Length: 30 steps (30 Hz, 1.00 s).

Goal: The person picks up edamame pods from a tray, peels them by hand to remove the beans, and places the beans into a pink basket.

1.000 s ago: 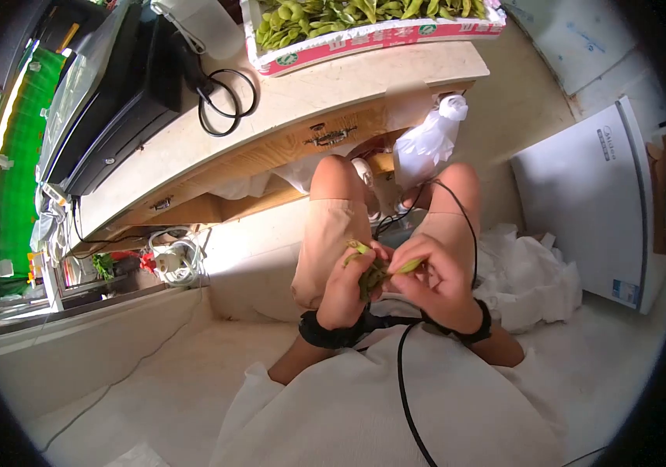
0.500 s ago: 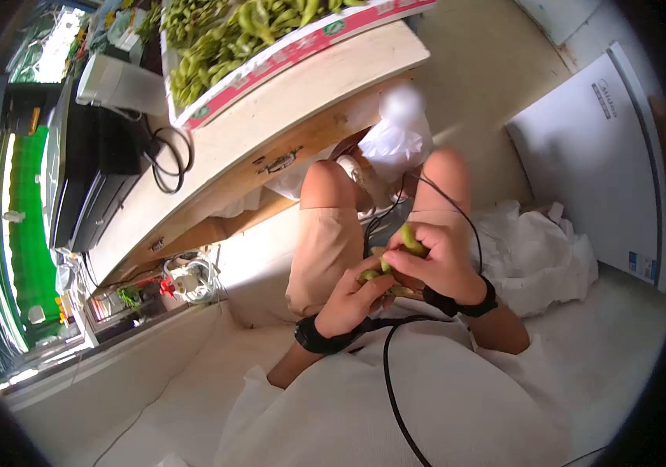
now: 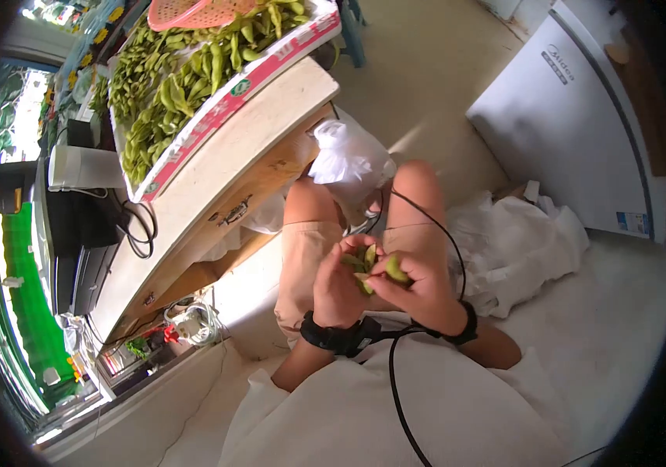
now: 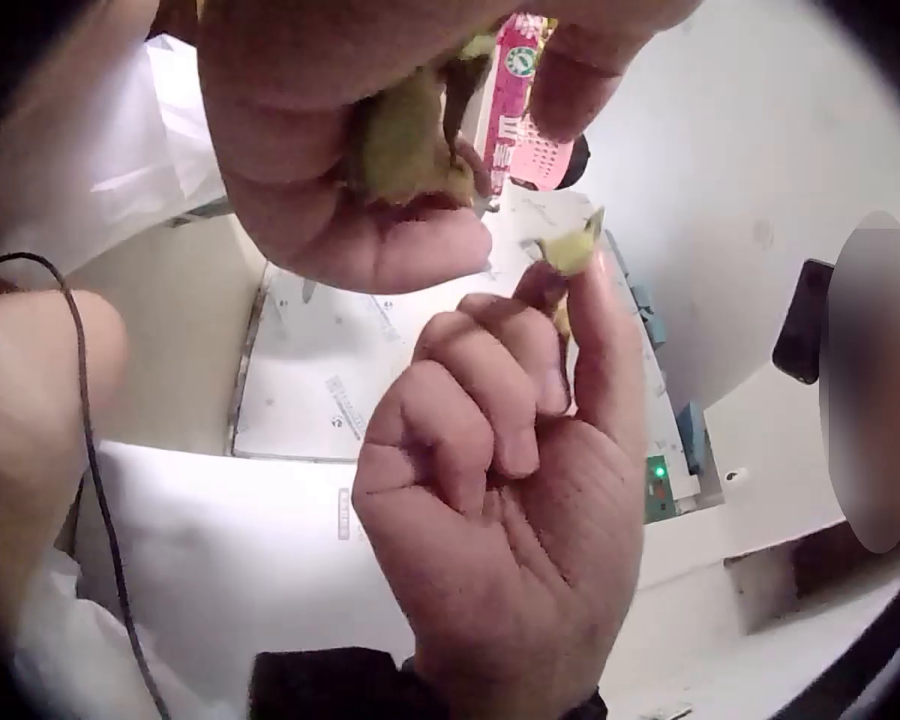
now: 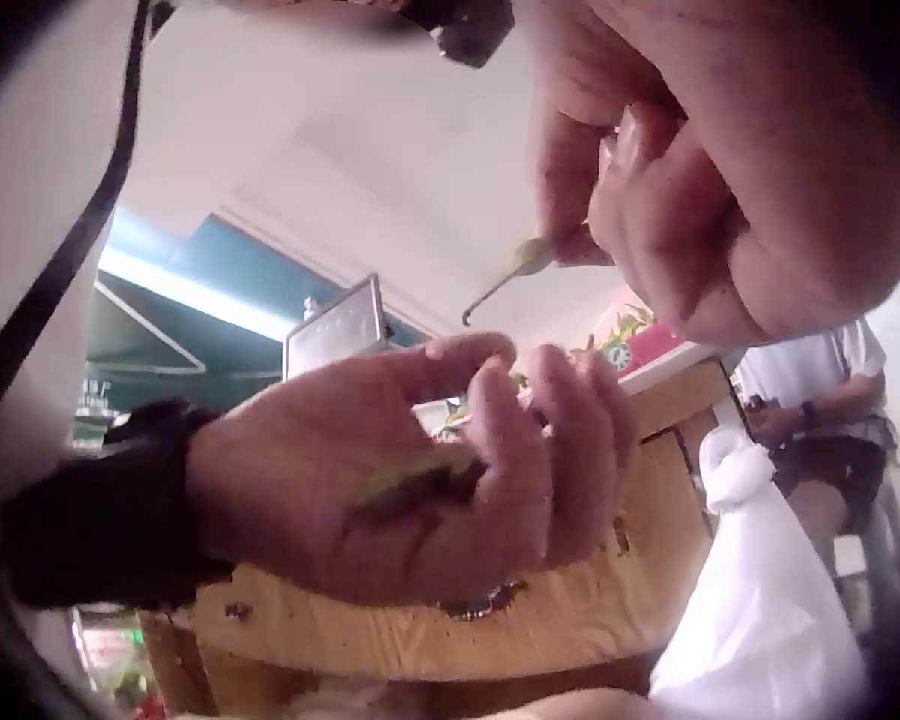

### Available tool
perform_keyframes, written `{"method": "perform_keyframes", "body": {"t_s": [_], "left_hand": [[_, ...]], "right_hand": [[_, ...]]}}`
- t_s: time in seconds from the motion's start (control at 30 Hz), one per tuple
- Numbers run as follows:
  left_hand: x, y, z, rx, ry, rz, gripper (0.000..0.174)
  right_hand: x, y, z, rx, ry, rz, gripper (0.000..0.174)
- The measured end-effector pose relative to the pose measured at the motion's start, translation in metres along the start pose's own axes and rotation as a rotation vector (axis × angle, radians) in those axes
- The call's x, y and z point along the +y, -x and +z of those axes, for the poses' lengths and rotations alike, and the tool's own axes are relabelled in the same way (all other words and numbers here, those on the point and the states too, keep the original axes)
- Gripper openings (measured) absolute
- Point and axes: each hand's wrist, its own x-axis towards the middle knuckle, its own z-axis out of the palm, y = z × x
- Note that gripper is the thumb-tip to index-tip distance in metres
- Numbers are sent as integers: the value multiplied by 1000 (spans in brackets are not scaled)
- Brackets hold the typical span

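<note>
Several green pods (image 3: 364,261) lie in the curled fingers of my left hand (image 3: 338,289), above the lap. Beside it, my right hand (image 3: 428,294) has a plump green pod (image 3: 397,270) in its bent fingers. Seen from the left wrist, thumb and forefinger of the right hand (image 4: 503,465) pinch a small pod piece (image 4: 570,248), below the left hand (image 4: 330,150) with its pods (image 4: 402,138). In the right wrist view, the right hand (image 5: 720,180) pinches a thin-stemmed piece (image 5: 531,257); a pod (image 5: 417,486) lies against the left palm.
A tray of pods (image 3: 247,86) with a pink basket (image 3: 193,12) stands on the desk (image 3: 216,148) at upper left. A tied white bag (image 3: 348,159) hangs by the knees. White sheeting (image 3: 524,249) lies right, near a small fridge (image 3: 566,117). Black cables cross the lap.
The head view has swung, bringing more of the tray and the pink basket into sight. My left hand has turned, showing more pods between its fingers. The right still holds a pod.
</note>
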Motion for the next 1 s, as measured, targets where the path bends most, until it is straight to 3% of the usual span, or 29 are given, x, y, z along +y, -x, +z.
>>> {"method": "perform_keyframes", "body": {"t_s": [0.07, 0.23, 0.33, 0.4, 0.57, 0.73, 0.8, 0.83, 0.9, 0.93, 1.0], "left_hand": [[-1, -4, 4, -24, 46, -45, 48], [-1, -2, -5, 69, 90, -192, 56], [9, 7, -14, 11, 41, -287, 61], [12, 15, -15, 74, -64, -296, 63], [23, 37, -44, 86, -245, -240, 59], [40, 60, -69, 42, -196, -200, 50], [45, 70, -78, 7, -166, -168, 46], [48, 74, -80, -18, -106, -124, 41], [58, 82, -80, -47, 51, -35, 22], [59, 86, -85, -56, 65, -15, 22], [58, 91, -95, -83, -12, 100, 13]], "right_hand": [[-6, -1, 7, 52, 336, -152, 14], [-4, -3, 13, 168, 306, -201, 18], [-9, -14, 11, 102, 380, -235, 18], [-18, -17, 18, -139, 667, -224, 17], [-13, -16, 55, -207, 799, -196, 22], [-4, -14, 86, -306, 900, -70, 21], [-9, -9, 103, -232, 657, -60, 17], [-12, -5, 112, -251, 678, -68, 17], [-20, 1, 127, -72, 148, -34, 15], [-21, 2, 120, -81, 359, -59, 22], [-22, 10, 121, -130, -53, 186, 35]]}}
